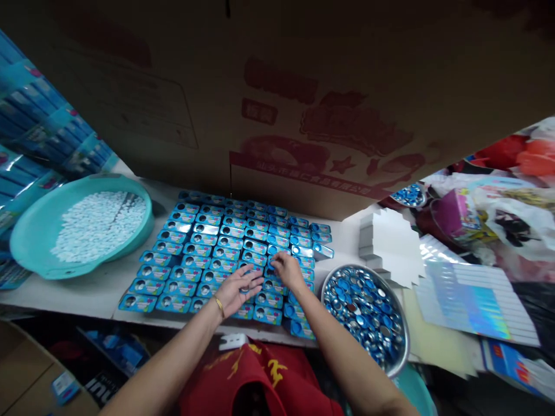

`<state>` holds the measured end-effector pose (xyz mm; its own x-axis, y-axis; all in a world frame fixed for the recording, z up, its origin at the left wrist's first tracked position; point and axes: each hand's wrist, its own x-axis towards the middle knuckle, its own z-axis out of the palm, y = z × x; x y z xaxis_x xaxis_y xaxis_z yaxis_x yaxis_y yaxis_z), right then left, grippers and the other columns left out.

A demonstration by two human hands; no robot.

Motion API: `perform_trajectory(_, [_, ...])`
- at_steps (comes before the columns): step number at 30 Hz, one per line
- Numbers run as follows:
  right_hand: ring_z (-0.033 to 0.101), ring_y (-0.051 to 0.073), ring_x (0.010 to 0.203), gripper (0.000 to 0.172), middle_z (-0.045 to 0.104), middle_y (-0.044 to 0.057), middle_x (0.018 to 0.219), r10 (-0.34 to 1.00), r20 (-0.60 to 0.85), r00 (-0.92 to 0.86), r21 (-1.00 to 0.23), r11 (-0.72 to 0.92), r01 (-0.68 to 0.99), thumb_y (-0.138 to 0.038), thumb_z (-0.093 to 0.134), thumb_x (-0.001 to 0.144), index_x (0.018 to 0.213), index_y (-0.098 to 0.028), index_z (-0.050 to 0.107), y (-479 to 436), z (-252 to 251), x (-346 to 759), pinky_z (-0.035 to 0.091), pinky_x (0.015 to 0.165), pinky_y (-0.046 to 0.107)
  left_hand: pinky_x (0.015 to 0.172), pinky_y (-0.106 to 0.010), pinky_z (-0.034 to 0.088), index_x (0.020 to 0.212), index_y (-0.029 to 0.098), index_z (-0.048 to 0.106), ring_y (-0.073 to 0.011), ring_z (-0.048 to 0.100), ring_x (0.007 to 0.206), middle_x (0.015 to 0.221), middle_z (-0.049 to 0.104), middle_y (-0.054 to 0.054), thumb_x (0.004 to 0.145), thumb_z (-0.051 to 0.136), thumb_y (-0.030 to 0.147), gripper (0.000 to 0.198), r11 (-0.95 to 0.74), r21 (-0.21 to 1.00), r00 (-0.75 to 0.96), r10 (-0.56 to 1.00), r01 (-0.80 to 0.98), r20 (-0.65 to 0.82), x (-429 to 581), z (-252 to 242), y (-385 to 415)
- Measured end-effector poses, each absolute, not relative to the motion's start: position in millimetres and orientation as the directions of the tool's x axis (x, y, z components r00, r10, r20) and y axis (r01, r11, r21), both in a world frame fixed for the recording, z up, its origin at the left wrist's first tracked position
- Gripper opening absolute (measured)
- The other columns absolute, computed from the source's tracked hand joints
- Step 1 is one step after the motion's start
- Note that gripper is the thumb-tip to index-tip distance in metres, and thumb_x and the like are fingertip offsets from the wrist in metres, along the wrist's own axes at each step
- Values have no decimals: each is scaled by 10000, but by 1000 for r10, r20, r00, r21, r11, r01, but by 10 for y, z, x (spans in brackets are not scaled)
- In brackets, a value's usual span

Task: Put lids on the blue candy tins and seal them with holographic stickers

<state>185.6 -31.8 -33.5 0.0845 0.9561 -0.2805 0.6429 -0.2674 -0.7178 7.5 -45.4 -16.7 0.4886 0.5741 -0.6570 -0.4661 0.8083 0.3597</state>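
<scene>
Rows of small blue boxes, each with a round hole at its left end, cover the middle of the table. My left hand, with a yellow bangle at the wrist, hovers over the rows with its palm turned partly up and fingers stretched out. Small dark and shiny spots show by its fingers; I cannot tell whether they lie in the palm or on the boxes below. My right hand has its fingertips pinched together at a box right of centre. Whatever is between those fingertips is too small to make out.
A metal bowl of blue and silver round pieces stands right. Left is a turquoise basin of small white pieces. A large carton rises behind the boxes. White card stacks and silvery sheets lie far right.
</scene>
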Motion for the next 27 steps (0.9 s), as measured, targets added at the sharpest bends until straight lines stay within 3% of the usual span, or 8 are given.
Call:
perform_trajectory(4, [551, 152, 674, 69, 600, 23, 650, 952, -260, 163, -607, -292, 739, -125, 564, 643, 686, -170, 595, -79, -362, 2018, 368, 616, 225, 745, -293, 473, 1065, 129, 473, -214, 581, 941, 1113, 552, -177, 742, 529, 137, 328, 805, 387, 428, 575, -450, -697, -3, -182, -416])
perform_trajectory(9, [577, 158, 688, 32, 617, 28, 682, 952, -280, 124, -648, -282, 707, -139, 576, 622, 628, -170, 581, 10, -362, 1948, 394, 631, 236, 738, -288, 473, 1040, 133, 495, -202, 594, 905, 1082, 572, -165, 754, 517, 155, 287, 780, 394, 400, 600, -487, -693, -98, -219, -433])
perform_trajectory(11, [582, 140, 590, 57, 608, 9, 631, 945, -314, 92, -713, -298, 634, -211, 549, 665, 679, -169, 585, -23, -345, 1915, 420, 575, 236, 741, -290, 473, 1032, 132, 501, -201, 594, 901, 1073, 576, -162, 754, 517, 155, 280, 774, 388, 400, 604, -499, -690, -117, -214, -442])
perform_trajectory(15, [583, 139, 509, 216, 605, -1, 616, 934, -355, 44, -896, -354, 269, -319, 507, 699, 814, -150, 578, -121, -326, 1917, 460, 505, 256, 727, -286, 480, 1020, 137, 511, -192, 600, 879, 1050, 587, -147, 752, 520, 154, 269, 774, 385, 389, 600, -503, -699, -123, -191, -441])
perform_trajectory(16, [588, 137, 521, 232, 613, 4, 641, 934, -353, 49, -891, -352, 287, -322, 494, 712, 842, -147, 574, -135, -325, 1932, 465, 510, 256, 721, -284, 482, 1016, 140, 513, -189, 602, 869, 1042, 590, -143, 755, 522, 169, 263, 775, 381, 387, 597, -504, -702, -121, -190, -437])
perform_trajectory(21, [604, 144, 681, 150, 629, 39, 775, 925, -365, 105, -527, -298, 796, -226, 468, 760, 819, -160, 589, -94, -311, 1995, 445, 618, 242, 715, -284, 486, 983, 130, 526, -184, 601, 852, 1027, 587, -144, 779, 505, 300, 267, 778, 328, 424, 584, -536, -692, -118, -207, -412])
perform_trajectory(24, [576, 192, 855, 99, 612, 78, 905, 914, -386, 121, -407, -287, 867, -159, 562, 694, 787, -162, 595, -12, -320, 1945, 409, 708, 260, 731, -290, 482, 984, 125, 526, -187, 592, 877, 1042, 577, -145, 794, 475, 331, 284, 776, 312, 434, 582, -547, -688, -113, -208, -391])
perform_trajectory(27, [561, 206, 898, 300, 569, 98, 1020, 890, -438, 131, -294, -280, 914, -140, 624, 647, 938, -173, 559, 88, -353, 1886, 394, 713, 262, 758, -297, 474, 995, 129, 523, -196, 570, 938, 1066, 565, -143, 803, 456, 346, 298, 775, 297, 440, 579, -558, -686, -95, -189, -368])
